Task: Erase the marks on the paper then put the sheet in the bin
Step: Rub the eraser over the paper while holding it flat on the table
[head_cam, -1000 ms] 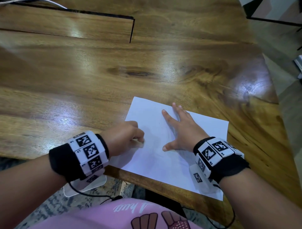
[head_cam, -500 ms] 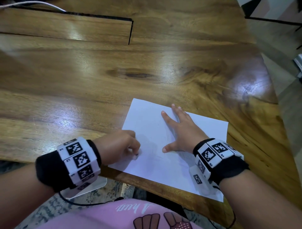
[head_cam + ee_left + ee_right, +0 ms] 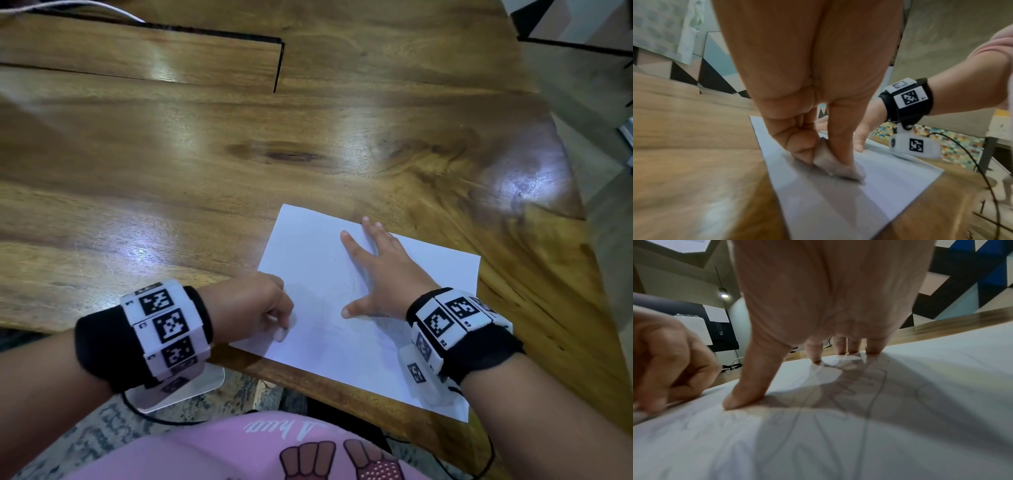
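Note:
A white sheet of paper (image 3: 421,329) lies at the near edge of the wooden table, its near right corner past the edge. Faint pencil marks (image 3: 865,395) cross its middle. My left hand (image 3: 270,318) pinches a small whitish eraser (image 3: 836,165) between thumb and fingers and presses it on the sheet's near left part (image 3: 838,203). My right hand (image 3: 380,274) lies flat on the paper with fingers spread, thumb (image 3: 754,386) out to the left, pinning the sheet down. No bin is in view.
The wooden table (image 3: 239,164) stretches away bare behind the paper; a raised plank (image 3: 137,51) with a dark edge lies at the far left. A white cable (image 3: 68,7) runs along the far left corner. The table's right edge (image 3: 582,240) curves close to the paper.
My left hand with the eraser has slid toward me and left along the paper's near left part. The right hand has stayed flat on the sheet.

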`<state>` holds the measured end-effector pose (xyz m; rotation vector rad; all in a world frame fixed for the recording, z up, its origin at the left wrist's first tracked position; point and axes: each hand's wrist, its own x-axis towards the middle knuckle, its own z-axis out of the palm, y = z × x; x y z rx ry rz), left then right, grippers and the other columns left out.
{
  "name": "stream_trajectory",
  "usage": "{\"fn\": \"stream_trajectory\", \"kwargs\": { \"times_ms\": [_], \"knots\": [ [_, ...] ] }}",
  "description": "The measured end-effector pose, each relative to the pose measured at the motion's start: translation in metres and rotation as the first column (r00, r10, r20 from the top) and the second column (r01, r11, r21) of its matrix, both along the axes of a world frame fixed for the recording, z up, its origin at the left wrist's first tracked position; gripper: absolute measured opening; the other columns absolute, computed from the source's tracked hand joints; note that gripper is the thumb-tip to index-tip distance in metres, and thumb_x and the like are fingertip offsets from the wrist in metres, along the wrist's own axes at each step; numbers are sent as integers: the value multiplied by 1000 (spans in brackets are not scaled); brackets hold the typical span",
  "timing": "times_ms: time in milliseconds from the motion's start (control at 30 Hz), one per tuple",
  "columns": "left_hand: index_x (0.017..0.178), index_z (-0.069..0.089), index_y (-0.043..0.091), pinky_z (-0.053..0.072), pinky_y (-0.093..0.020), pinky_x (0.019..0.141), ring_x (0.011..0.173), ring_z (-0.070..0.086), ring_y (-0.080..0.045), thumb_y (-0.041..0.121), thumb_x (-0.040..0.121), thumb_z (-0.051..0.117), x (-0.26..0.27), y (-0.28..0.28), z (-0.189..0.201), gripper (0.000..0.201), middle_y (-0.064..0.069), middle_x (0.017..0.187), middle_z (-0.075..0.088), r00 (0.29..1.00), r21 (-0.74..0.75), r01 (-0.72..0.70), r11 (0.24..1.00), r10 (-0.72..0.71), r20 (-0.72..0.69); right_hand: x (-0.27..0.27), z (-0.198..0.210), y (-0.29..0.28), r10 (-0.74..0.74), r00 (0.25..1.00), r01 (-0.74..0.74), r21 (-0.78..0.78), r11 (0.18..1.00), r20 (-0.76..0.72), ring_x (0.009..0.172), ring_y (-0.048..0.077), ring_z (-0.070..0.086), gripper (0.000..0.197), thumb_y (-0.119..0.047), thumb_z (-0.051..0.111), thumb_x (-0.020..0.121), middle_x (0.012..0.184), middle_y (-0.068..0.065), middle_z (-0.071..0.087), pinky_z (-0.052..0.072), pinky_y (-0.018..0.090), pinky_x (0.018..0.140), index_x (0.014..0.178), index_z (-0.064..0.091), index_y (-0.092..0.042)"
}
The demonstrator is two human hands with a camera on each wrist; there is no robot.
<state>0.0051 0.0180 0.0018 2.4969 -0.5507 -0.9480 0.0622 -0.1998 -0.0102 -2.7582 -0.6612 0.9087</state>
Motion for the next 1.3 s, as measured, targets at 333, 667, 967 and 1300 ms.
{"fn": "stream_trajectory", "kwargs": {
  "times_ms": [333, 667, 967, 1300],
  "knots": [
    [88, 68, 17, 42, -14, 70, 80, 56, -14, 19, 84, 57, -1, -27, -10, 12, 1, 87, 50, 994, -97, 27, 995, -16, 106, 0, -2, -1, -1, 1000, 1, 1, 1000, 1, 142, 17, -26, 120, -58, 73, 68, 153, 1, -32, -8, 30, 115, 150, -11, -33],
    [85, 65, 15, 37, -25, 70, 81, 54, -23, 20, 85, 56, 16, -40, -16, 10, -2, 86, 48, 980, -126, -43, 991, 66, 186, 1, -6, -1, 4, 1000, -4, 4, 1000, 12, 142, 18, -26, 120, -59, 73, 68, 154, 2, -31, -8, 30, 115, 150, -10, -33],
    [93, 67, 14, 41, -28, 73, 87, 58, -29, 16, 84, 56, 23, -45, -15, 14, -2, 87, 46, 968, -139, -64, 988, 95, 230, 0, -4, 0, 7, 1000, -7, 4, 1000, 7, 142, 19, -26, 120, -57, 73, 69, 154, 3, -31, -9, 30, 115, 150, -10, -32],
    [90, 70, 24, 43, -22, 79, 87, 58, -15, 22, 81, 63, 8, -33, -8, 12, 1, 89, 56, 996, -135, -18, 991, 30, 89, 1, -2, -2, 23, 1000, -23, 11, 1000, 5, 142, 18, -27, 121, -57, 74, 69, 153, 3, -33, -8, 28, 114, 150, -12, -31]
  ]
}}
